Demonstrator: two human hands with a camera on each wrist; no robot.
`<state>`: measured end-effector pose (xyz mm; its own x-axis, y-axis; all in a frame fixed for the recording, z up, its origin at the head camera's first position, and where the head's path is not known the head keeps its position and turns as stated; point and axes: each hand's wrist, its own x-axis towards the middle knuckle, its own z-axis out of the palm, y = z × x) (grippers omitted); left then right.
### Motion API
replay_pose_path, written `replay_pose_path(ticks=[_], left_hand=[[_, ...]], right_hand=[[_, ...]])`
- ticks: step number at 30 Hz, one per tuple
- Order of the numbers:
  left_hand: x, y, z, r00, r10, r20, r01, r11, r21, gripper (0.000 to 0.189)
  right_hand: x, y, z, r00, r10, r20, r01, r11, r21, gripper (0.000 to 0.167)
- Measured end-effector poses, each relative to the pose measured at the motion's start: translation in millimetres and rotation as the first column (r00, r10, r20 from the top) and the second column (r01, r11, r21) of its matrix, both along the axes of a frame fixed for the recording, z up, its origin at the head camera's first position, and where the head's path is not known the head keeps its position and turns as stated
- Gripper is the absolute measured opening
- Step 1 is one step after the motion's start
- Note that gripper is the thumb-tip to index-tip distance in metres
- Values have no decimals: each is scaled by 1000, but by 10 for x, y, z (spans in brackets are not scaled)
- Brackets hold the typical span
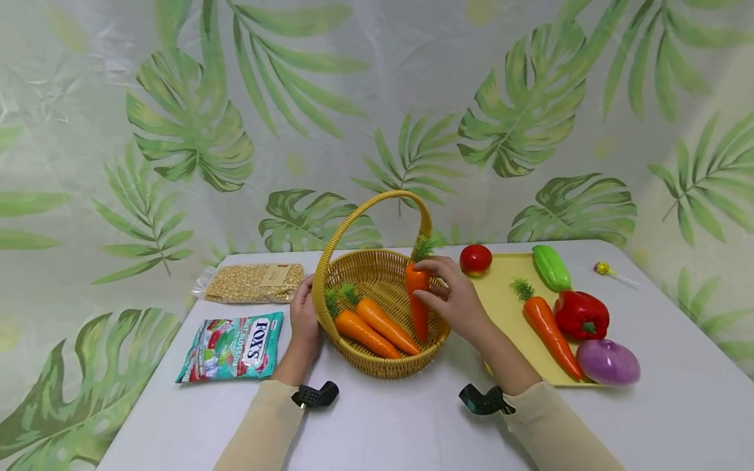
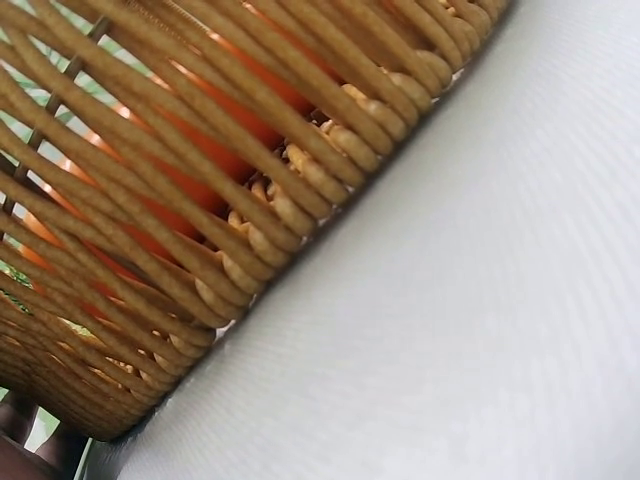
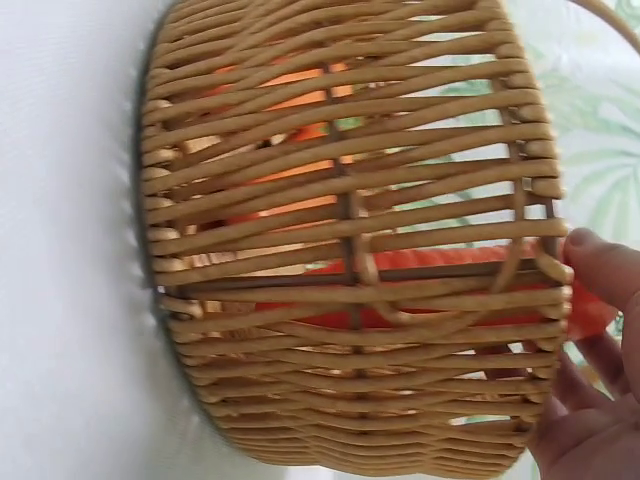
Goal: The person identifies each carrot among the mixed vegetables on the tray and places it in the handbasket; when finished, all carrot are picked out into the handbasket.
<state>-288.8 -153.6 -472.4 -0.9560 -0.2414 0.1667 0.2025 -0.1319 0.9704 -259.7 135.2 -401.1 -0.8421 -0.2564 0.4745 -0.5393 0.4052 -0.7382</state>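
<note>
A wicker basket (image 1: 377, 366) with a tall arched handle stands on the table, with two carrots (image 1: 385, 324) lying inside. My left hand (image 1: 303, 320) holds the basket's left side; its fingers are partly hidden by the wall and handle. With fingers and thumb my right hand (image 1: 456, 297) pinches another carrot (image 1: 418, 288) near its leafy top, at the basket's right rim. That carrot is upright, tip down inside the basket. In the right wrist view its orange body shows through the weave beside the fingers (image 3: 600, 270).
A yellow tray (image 1: 501, 314) on the right bears a carrot (image 1: 550, 333), a red pepper (image 1: 582, 315), a purple onion (image 1: 608, 362), a green vegetable (image 1: 552, 267) and a tomato (image 1: 475, 260) at its corner. A lollipop (image 1: 612, 271) lies farther right. On the left are a grain bag (image 1: 253, 283) and a candy bag (image 1: 232, 347).
</note>
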Motion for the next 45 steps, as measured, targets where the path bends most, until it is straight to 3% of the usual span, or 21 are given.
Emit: replay_pose_path(ticks=[11, 15, 21, 28, 33, 40, 45], left_hand=[[-6, -3, 19, 1000, -9, -9, 9, 1000, 14, 33], [0, -6, 15, 1000, -5, -4, 5, 1000, 10, 33], [-10, 2, 20, 1000, -4, -29, 4, 1000, 0, 33], [-10, -2, 8, 1000, -2, -17, 2, 1000, -9, 35], [-7, 3, 3, 1000, 1, -18, -2, 1000, -23, 36], [-5, 11, -3, 1000, 10, -25, -10, 1000, -15, 34], [-4, 12, 5, 1000, 21, -22, -22, 999, -23, 35]], right_hand=[[-66, -85, -72, 999, 28, 47, -30, 999, 35, 41], [-124, -107, -26, 996, 39, 76, -48, 992, 116, 41], [-253, -139, 74, 975, 84, 204, -138, 955, 264, 43], [-371, -218, 73, 936, 130, 327, -235, 922, 308, 41], [-406, -283, 31, 925, 146, 350, -268, 905, 331, 42], [-449, -359, -19, 943, 150, 298, -273, 860, 432, 41], [-475, -385, -65, 930, 167, 327, -304, 849, 432, 42]])
